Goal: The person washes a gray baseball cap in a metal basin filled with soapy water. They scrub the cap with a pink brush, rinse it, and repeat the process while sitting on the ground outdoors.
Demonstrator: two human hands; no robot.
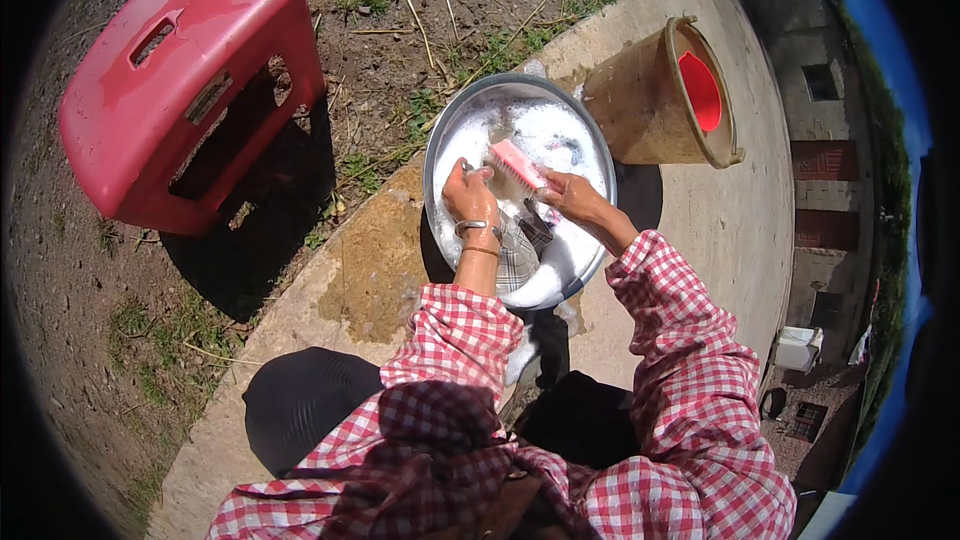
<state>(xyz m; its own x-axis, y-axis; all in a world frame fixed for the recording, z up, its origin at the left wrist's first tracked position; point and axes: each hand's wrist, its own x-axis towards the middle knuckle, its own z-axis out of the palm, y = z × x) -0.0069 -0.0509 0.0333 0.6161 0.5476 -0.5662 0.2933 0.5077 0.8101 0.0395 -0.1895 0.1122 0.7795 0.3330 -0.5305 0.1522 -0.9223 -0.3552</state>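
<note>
A metal basin [607,172] full of white suds stands in front of me. My right hand [575,200] is closed around a pink scrubbing brush [516,163], its bristles turned down toward the wet cloth. My left hand [471,196], with a silver bangle at the wrist, is closed on a grey plaid cloth [517,258] at the basin's left side. Part of that cloth lies bunched in the foam below both hands. Other fabric in the basin is mostly hidden by suds.
A wet red plastic stool [190,60] stands at the left on bare soil. Right behind the basin, a brown bucket [635,90] holds something red [700,92]. The concrete strip [715,240] runs diagonally, edged by grass. Buildings [825,180] line the far right.
</note>
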